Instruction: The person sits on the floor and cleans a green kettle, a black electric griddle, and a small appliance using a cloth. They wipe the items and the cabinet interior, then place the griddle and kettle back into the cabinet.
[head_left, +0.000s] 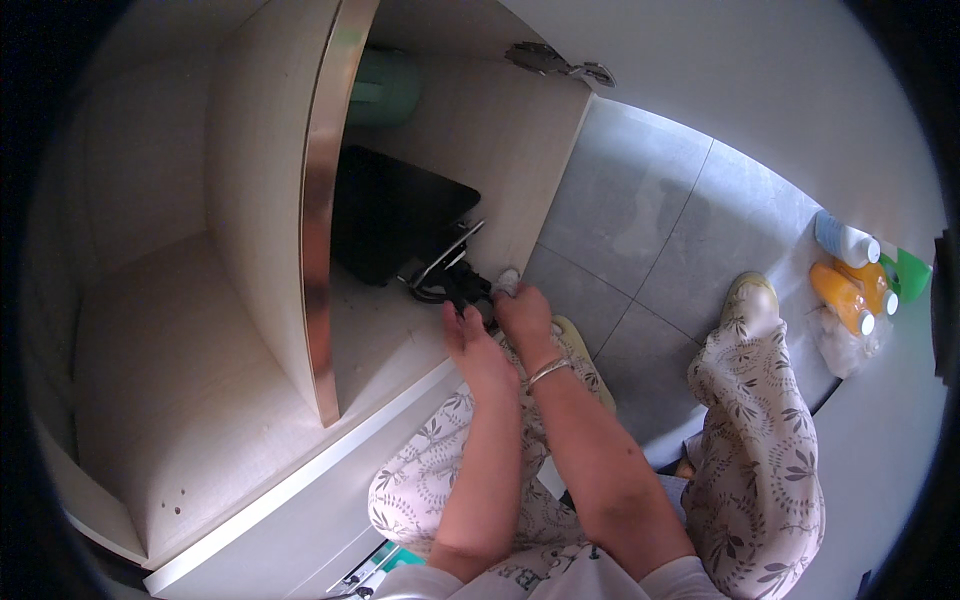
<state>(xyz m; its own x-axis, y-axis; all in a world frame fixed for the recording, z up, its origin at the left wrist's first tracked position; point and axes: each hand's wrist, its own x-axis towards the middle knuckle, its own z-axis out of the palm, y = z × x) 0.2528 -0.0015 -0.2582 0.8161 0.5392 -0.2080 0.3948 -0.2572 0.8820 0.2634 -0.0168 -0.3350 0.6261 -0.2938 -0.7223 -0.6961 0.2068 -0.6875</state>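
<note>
Inside the cabinet compartment, a flat black panel-like object (401, 210) lies near a metal bracket (450, 253) and a bundle of black cable or fittings (463, 283). My left hand (480, 349) reaches in over the cabinet's front edge, its fingertips at the lower end of the black bundle; whether it grips the bundle is unclear. Just to the right, my right hand (523, 315) has its fingers curled beside a whitish wad (508, 281) that looks like cloth or paper. What exactly it holds is hidden by the fingers.
A copper-edged divider (319, 225) splits the cabinet. Behind it stands a green container (386, 88). A metal hinge (559, 64) joins the open door. Bottles of orange liquid (840, 296), a white bottle (844, 238) and a plastic bag (844, 345) are on the right, beyond my slippered foot.
</note>
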